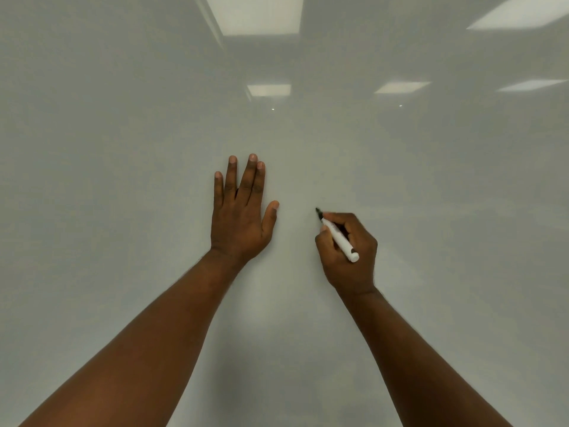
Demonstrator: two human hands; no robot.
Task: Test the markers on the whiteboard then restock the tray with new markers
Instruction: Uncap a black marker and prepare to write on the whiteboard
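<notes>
left hand (238,217): fingers straight, spread, flat on whiteboard (123,149) | right hand (346,251): fingers grasping uncapped marker (338,237) | marker tip apparently touching board just right of left thumb | ceiling-light reflections (255,13) above

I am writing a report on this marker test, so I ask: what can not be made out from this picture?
Head view:
- Tray and new markers: outside the frame.
- Whiteboard borders: cut off by every edge.
- Marker label: covered by the right hand.
- Whether its dark tip touches the board: too small to tell.
- Whether the left hand presses the board or hovers: unclear from this angle.
</notes>
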